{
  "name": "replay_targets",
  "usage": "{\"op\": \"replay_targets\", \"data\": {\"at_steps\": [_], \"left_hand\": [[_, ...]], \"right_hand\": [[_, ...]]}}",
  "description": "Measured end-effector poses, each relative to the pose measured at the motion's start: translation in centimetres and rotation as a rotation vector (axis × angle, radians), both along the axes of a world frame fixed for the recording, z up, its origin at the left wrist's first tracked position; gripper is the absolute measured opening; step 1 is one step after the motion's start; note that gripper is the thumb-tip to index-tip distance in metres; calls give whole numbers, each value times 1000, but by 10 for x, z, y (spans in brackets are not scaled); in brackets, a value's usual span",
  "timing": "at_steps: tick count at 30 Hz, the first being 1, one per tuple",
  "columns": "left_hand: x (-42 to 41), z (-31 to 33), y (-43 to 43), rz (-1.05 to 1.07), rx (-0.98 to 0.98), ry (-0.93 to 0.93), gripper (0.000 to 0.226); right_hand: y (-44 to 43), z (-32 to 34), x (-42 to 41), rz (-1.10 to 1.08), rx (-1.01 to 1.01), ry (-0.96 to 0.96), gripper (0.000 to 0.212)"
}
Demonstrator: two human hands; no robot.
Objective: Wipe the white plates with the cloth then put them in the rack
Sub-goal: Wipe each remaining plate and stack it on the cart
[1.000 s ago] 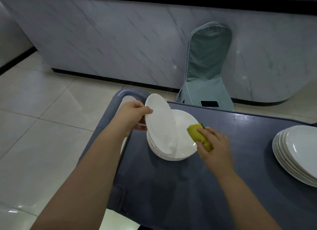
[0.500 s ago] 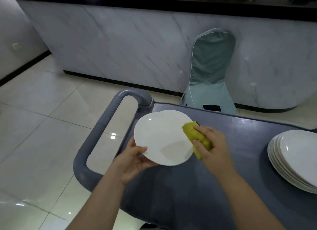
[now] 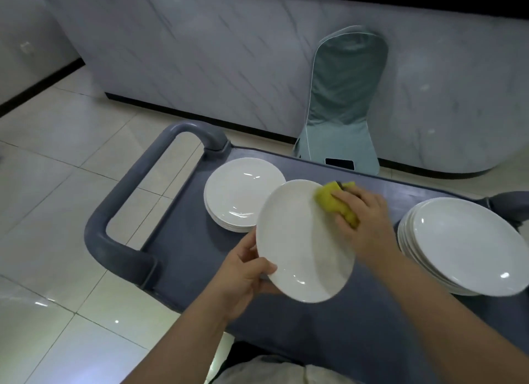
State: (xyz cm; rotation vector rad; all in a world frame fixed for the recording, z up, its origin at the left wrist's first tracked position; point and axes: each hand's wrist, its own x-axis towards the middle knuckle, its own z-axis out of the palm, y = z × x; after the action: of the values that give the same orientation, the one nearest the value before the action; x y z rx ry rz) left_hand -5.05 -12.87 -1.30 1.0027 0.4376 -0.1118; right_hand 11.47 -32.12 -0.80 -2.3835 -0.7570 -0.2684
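While the left hand (image 3: 246, 272) holds one white plate (image 3: 303, 240) up over the grey cart (image 3: 186, 254), the right hand (image 3: 363, 220) rubs it with the yellow cloth (image 3: 332, 200). The left hand grips the plate's near edge, thumb on top and fingers under. The right hand is curled around the cloth and presses it on the plate's far edge.

From the head camera, the plate hangs over the middle of the cart, tipped up a little. A pile by the handle (image 3: 243, 194) sits at the end of the cart where the handle (image 3: 120, 211) is. The other pile (image 3: 463, 243) sits at the far right end of the cart. Past the cart, a green chair cover (image 3: 346, 97) leans on the wall.

One second ago this plate stood on its edge, just coming off the pile by the handle. Half a second ago it was held flat, with the cloth at its right side. Now it is clear of that pile and the cloth has slid up to the far edge.

I think this means the wiping of this plate has only just started. More of its face needs a rub. I cannot see any rack, so the putting away comes later.
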Motion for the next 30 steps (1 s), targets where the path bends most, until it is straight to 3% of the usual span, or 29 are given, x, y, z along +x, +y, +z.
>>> {"op": "replay_targets", "data": {"at_steps": [4,8,11,13,15,19,23,25,28,30], "left_hand": [[12,8,-31,46,-21,-83,69],[10,9,-39,121,40,-78,76],[8,8,-65,114,65,-43,70],[11,8,-84,80,66,-35,71],[16,11,-98,72,63,-40,71],[21,19,-104,89,61,-92,67],[12,22,-102,94,137,-119,74],[10,19,-112,83,163,-101,72],[12,16,-131,36,157,-76,69],[16,18,-139,18,136,-69,67]], "right_hand": [[34,3,-33,170,135,49,41],[-37,-34,-77,368,97,102,44],[-86,-45,-47,199,41,86,40],[-85,-32,-14,-15,52,137,42],[-61,-10,3,-47,116,76,42],[-30,3,-37,210,203,1,42],[-97,-38,-63,402,142,-9,44],[-124,-45,-41,307,99,-48,40],[-117,-21,4,-11,112,-16,39],[-90,6,15,-2,172,-41,40]]}}
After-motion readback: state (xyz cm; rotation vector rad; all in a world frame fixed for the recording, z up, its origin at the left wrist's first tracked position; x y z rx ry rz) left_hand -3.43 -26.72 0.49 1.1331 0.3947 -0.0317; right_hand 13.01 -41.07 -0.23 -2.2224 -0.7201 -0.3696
